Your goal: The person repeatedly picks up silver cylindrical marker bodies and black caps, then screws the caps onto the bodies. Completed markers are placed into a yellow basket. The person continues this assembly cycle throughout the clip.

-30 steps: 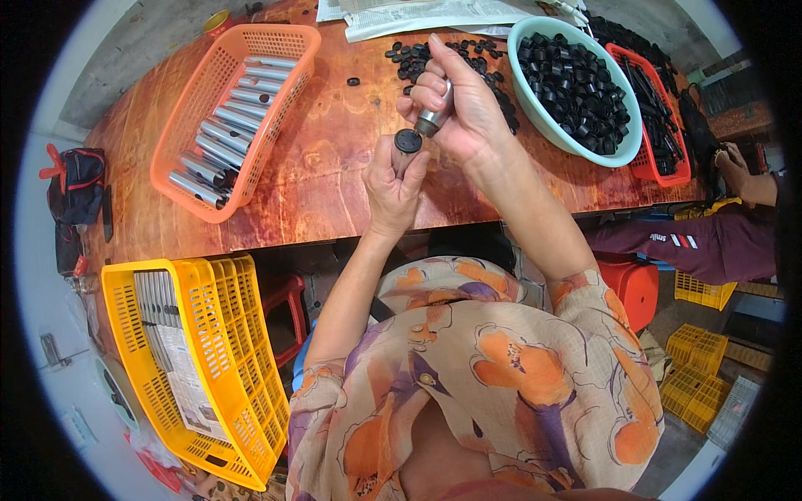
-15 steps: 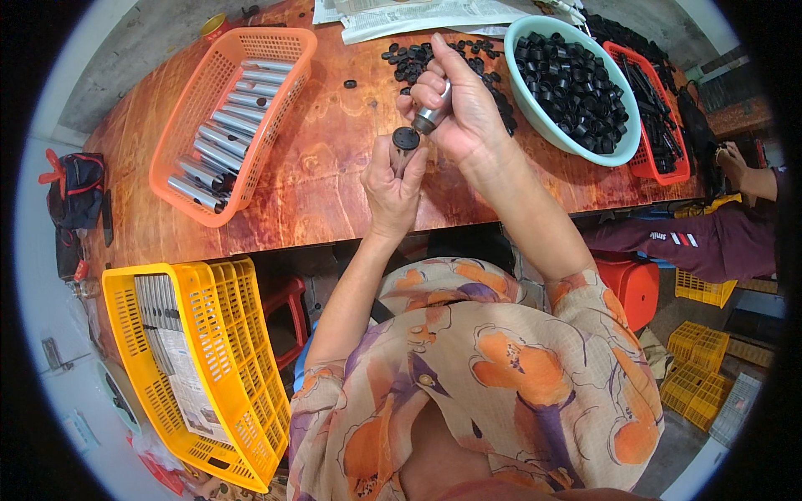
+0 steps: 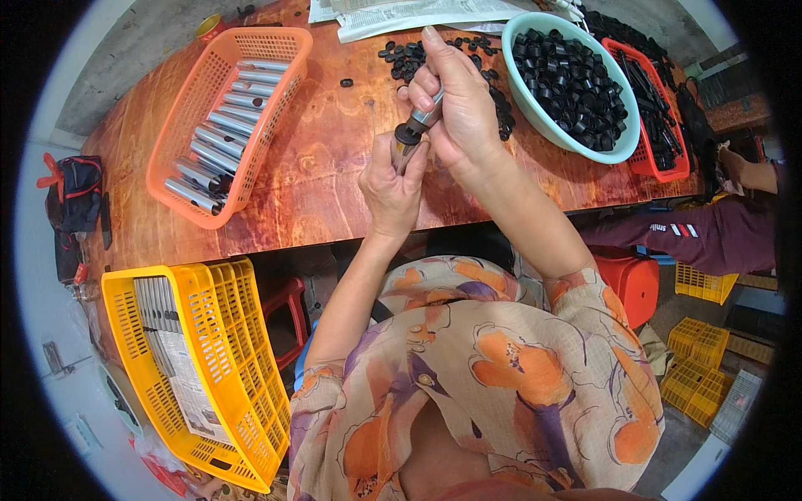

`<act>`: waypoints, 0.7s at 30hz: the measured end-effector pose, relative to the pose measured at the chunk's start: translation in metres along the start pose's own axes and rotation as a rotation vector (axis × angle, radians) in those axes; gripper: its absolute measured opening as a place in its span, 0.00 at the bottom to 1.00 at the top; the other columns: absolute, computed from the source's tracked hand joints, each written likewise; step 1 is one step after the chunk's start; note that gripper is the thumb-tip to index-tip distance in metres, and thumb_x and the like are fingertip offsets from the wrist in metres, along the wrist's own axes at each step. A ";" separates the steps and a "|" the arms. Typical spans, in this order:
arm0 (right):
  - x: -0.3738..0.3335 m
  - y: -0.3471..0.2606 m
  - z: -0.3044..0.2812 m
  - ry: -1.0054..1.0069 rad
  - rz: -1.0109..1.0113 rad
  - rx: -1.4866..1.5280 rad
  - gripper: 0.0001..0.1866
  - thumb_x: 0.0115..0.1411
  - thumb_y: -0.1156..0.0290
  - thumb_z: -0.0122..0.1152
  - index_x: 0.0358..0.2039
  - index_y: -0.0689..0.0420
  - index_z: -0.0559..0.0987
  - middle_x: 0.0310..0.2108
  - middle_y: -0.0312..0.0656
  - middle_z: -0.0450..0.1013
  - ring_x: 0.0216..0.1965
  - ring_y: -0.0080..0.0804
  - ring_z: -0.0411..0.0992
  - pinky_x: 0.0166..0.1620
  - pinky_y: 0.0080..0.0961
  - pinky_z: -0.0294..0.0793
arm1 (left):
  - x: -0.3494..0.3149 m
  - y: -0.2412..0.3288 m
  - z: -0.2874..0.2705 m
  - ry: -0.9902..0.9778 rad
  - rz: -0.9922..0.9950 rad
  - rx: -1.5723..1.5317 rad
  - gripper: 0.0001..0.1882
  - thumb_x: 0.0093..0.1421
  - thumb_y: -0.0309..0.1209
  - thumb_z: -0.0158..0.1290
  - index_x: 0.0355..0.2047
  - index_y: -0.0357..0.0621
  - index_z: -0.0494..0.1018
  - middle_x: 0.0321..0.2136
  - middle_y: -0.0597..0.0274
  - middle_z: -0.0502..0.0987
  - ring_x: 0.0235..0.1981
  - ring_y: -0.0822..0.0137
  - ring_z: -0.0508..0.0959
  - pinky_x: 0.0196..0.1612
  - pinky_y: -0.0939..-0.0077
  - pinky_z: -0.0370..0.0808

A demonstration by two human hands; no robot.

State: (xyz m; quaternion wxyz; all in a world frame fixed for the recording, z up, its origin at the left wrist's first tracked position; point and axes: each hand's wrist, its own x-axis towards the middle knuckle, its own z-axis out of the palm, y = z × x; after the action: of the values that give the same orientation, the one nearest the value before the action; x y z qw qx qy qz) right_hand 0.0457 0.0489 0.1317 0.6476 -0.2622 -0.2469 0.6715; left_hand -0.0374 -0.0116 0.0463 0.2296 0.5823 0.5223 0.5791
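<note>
My left hand (image 3: 391, 185) is closed around a shiny metal tube (image 3: 402, 154), held upright above the wooden table. A round black cap (image 3: 405, 136) sits on the tube's top end. In my right hand (image 3: 469, 113) is a short silver cylinder (image 3: 429, 115) with a dark lower end, gripped in a fist with the thumb pointing up. It is tilted, and its lower end meets the cap. Beyond my hands lie loose small black caps (image 3: 409, 63) in a scattered pile. The fingers hide part of both metal pieces.
An orange basket (image 3: 291, 83) of silver tubes stands at left, on the wooden table (image 3: 322, 179). At right are a pale green basin (image 3: 522, 100) of black rings and a red basket (image 3: 668, 175) of black parts. Below left is a yellow crate (image 3: 196, 334). Another person's arm (image 3: 752, 175) shows at far right.
The silver cylinder in my right hand has come down and left onto the black cap, from just beside it. My left hand stays nearly still. The other person's arm has shifted.
</note>
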 end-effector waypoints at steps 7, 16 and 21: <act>-0.011 0.004 0.012 -0.035 -0.121 -0.169 0.15 0.57 0.63 0.61 0.21 0.53 0.67 0.14 0.28 0.55 0.14 0.15 0.52 0.18 0.12 0.54 | -0.002 -0.005 0.001 0.036 0.029 0.045 0.14 0.55 0.38 0.57 0.33 0.42 0.67 0.18 0.54 0.69 0.18 0.56 0.72 0.23 0.68 0.68; -0.011 0.009 0.020 -0.047 -0.218 -0.247 0.14 0.56 0.65 0.62 0.20 0.54 0.68 0.12 0.27 0.55 0.13 0.14 0.51 0.16 0.13 0.52 | -0.004 -0.008 0.005 0.102 0.019 0.061 0.14 0.54 0.35 0.57 0.35 0.42 0.67 0.20 0.51 0.70 0.21 0.50 0.72 0.25 0.65 0.68; -0.012 0.013 0.020 -0.117 -0.306 -0.394 0.14 0.58 0.66 0.60 0.19 0.54 0.68 0.10 0.28 0.55 0.11 0.14 0.50 0.16 0.14 0.51 | -0.004 -0.006 0.003 0.096 0.013 0.045 0.13 0.53 0.32 0.58 0.35 0.42 0.67 0.21 0.52 0.71 0.22 0.50 0.73 0.25 0.65 0.69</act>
State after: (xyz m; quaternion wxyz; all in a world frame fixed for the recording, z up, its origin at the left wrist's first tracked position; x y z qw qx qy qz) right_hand 0.0232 0.0365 0.1380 0.6626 -0.3036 -0.4470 0.5185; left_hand -0.0356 -0.0123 0.0385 0.1875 0.5624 0.5416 0.5960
